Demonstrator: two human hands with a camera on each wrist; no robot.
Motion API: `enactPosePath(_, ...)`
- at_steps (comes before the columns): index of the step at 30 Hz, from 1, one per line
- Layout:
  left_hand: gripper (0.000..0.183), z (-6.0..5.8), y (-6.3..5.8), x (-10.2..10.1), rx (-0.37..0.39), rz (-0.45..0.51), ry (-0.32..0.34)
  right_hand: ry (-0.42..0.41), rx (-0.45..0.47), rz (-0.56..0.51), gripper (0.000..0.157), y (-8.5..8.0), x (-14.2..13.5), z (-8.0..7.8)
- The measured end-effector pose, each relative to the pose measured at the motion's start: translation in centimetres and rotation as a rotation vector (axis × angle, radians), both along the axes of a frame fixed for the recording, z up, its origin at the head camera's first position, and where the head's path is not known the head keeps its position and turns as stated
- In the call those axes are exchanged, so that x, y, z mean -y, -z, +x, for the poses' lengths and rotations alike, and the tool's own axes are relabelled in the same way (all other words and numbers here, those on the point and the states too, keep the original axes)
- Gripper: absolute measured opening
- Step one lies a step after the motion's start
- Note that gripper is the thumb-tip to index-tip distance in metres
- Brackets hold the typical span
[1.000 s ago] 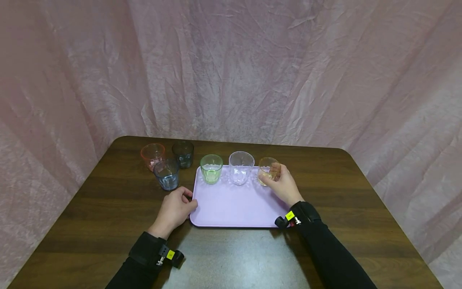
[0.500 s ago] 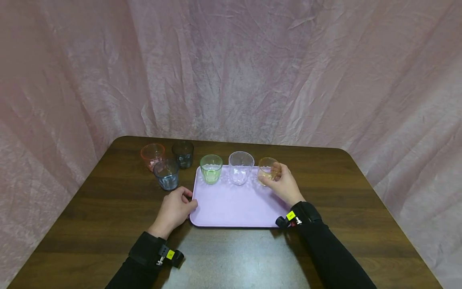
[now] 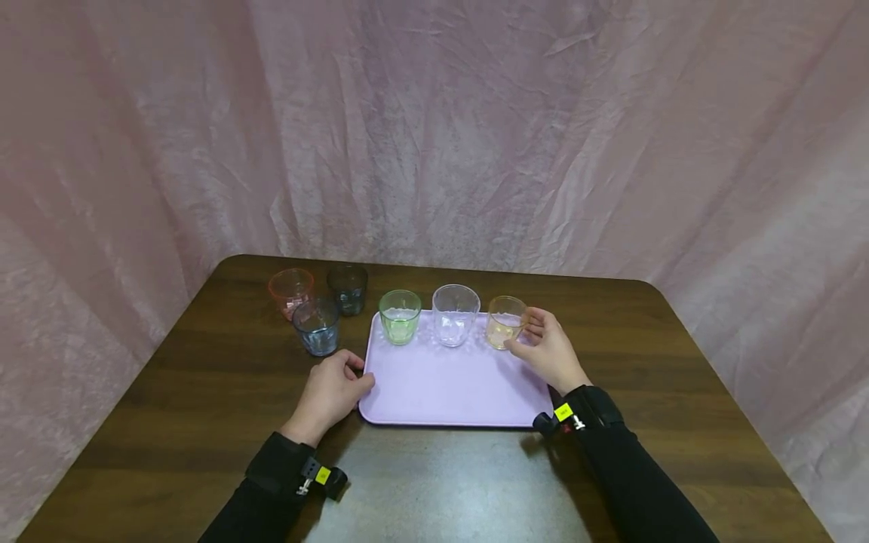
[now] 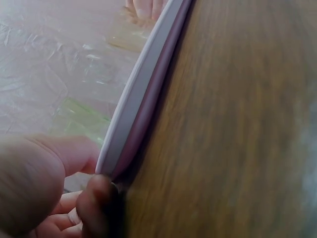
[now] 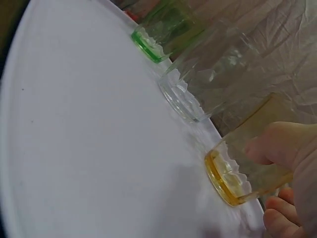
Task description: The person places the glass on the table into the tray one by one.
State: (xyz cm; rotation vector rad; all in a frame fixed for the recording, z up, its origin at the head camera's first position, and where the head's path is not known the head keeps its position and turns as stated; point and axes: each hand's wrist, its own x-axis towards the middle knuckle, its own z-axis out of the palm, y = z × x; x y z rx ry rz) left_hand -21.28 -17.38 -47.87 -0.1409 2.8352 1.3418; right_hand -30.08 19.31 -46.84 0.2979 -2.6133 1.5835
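Note:
A lilac tray (image 3: 441, 388) lies on the table. My left hand (image 3: 329, 394) pinches its left edge; in the left wrist view the thumb (image 4: 74, 151) is on one side of the rim and a finger on the other. Along the tray's far side stand a green glass (image 3: 400, 318), a clear glass (image 3: 455, 317) and a yellow glass (image 3: 505, 324), all upright. At the right of the yellow glass is my right hand (image 3: 548, 353), its thumb and fingers spread loosely beside it. Whether a fingertip still touches the glass is hard to see.
Left of the tray, a red glass (image 3: 290, 290), a dark grey glass (image 3: 348, 290) and a blue glass (image 3: 317, 328) stand grouped on the brown wooden table (image 3: 224, 362). A pink curtain (image 3: 434, 136) hangs behind the table's far edge.
My right hand has loosened from round the yellow glass and shifted to the right, while the glass stays on the tray. The left hand keeps its place at the tray's edge.

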Motion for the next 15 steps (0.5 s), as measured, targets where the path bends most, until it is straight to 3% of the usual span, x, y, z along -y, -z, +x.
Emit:
enactPosePath(7, 0.029, 0.2, -0.6, 0.0, -0.015, -0.015, -0.012, -0.020, -0.002, -0.032, 0.067, -0.4, -1.4, 0.6)
enactPosePath(15, 0.028, 1.0, -2.1, 0.3, -0.173, -0.098, -0.052, 0.080, -0.067, 0.120, 0.040, -0.6, -3.2, 1.7)
